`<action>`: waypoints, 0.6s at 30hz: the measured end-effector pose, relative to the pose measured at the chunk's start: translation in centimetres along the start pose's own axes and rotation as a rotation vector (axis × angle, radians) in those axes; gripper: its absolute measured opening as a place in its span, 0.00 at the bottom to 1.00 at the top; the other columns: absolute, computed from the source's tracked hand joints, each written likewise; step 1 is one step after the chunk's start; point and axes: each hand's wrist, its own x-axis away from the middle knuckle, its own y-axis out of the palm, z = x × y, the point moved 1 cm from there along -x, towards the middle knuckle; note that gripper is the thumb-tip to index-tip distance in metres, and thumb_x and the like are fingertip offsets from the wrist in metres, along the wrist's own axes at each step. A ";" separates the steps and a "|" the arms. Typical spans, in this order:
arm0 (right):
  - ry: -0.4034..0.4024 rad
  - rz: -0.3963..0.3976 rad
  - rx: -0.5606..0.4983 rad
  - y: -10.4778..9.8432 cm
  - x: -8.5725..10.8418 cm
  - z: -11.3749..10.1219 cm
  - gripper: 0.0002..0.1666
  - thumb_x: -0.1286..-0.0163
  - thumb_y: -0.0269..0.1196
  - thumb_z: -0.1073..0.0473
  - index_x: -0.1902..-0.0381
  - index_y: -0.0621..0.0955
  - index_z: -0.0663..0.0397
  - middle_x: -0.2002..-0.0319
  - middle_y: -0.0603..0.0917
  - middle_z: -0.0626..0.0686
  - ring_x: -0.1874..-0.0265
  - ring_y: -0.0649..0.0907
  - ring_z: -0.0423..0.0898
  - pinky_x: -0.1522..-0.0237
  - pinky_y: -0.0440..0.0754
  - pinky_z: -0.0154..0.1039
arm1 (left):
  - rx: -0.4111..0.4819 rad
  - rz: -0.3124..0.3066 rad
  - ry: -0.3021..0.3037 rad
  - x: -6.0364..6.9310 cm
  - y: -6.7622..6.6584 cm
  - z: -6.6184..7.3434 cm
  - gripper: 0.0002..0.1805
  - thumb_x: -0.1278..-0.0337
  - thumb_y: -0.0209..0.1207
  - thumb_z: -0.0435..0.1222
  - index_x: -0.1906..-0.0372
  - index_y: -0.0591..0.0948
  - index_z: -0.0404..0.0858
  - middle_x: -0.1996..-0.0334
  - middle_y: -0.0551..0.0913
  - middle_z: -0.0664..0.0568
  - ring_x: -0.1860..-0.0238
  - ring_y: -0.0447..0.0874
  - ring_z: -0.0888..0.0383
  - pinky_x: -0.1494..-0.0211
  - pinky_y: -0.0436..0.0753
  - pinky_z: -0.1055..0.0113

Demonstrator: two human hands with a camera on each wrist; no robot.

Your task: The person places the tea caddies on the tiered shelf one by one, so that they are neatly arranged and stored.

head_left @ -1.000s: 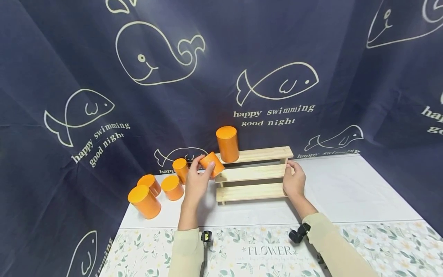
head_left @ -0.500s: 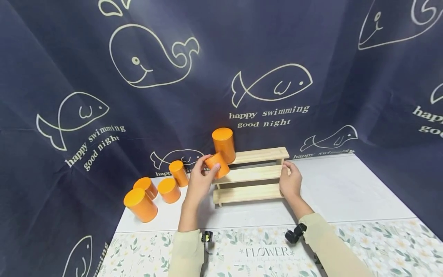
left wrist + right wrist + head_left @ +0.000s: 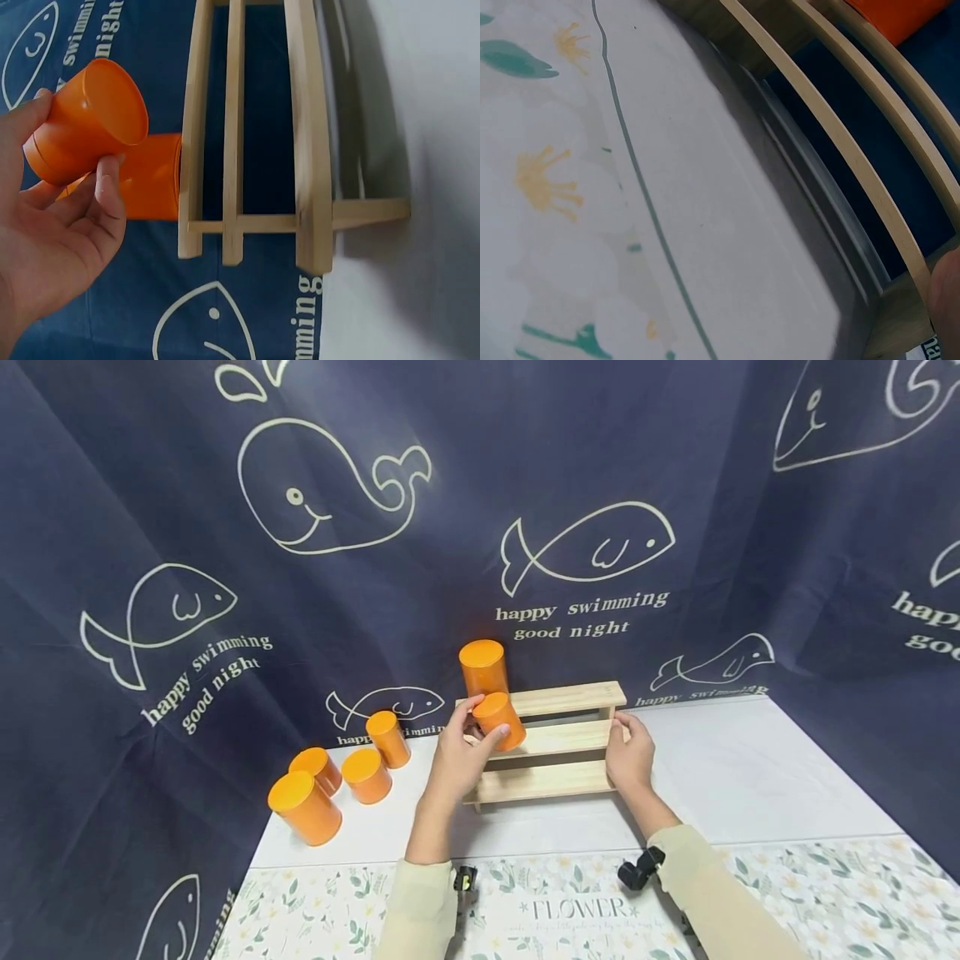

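My left hand [image 3: 459,762] holds a short orange cylinder [image 3: 498,720] between thumb and fingers, above the left part of the three-step wooden shelf [image 3: 555,739]. In the left wrist view the cylinder [image 3: 90,124] is tilted, with its round end towards the shelf, apart from the wood. Behind it a taller orange cylinder [image 3: 482,662] stands on the top step at the left, partly hidden. My right hand [image 3: 632,750] grips the shelf's right end; in the right wrist view only a bit of that hand [image 3: 946,296] shows beside the slats.
On the white table left of the shelf stand several more orange cylinders [image 3: 306,807] of differing heights. A floral mat [image 3: 570,910] covers the front of the table. A dark blue curtain [image 3: 420,602] with white fish drawings hangs right behind the shelf.
My left hand has carried the short cylinder rightwards, from beside the shelf's left end to above its steps, and turned it more upright. The right hand stays at the shelf's right end.
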 end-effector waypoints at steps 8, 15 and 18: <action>0.005 -0.004 0.015 0.0 0.4 0.3 0.22 0.15 0.48 0.60 0.33 0.78 0.64 0.32 0.80 0.68 0.25 0.73 0.65 0.20 0.66 0.61 | -0.027 0.000 0.025 0.4 1.2 0.2 0.38 0.40 0.74 0.50 0.26 0.75 0.50 0.49 0.89 0.54 0.53 0.85 0.58 0.57 0.81 0.70; -0.005 0.007 0.008 -0.2 0.2 0.2 0.22 0.16 0.49 0.60 0.33 0.78 0.64 0.32 0.80 0.68 0.25 0.73 0.65 0.20 0.65 0.60 | -0.080 0.043 0.060 0.1 2.2 0.6 0.37 0.41 0.75 0.50 0.27 0.77 0.51 0.59 0.88 0.53 0.58 0.83 0.58 0.53 0.82 0.65; -0.009 0.006 0.006 -0.2 0.2 0.0 0.22 0.16 0.50 0.60 0.33 0.78 0.64 0.32 0.80 0.68 0.24 0.73 0.65 0.20 0.65 0.60 | -0.125 0.062 0.079 -0.1 2.5 0.7 0.37 0.41 0.75 0.50 0.27 0.77 0.50 0.66 0.85 0.52 0.63 0.80 0.58 0.58 0.78 0.68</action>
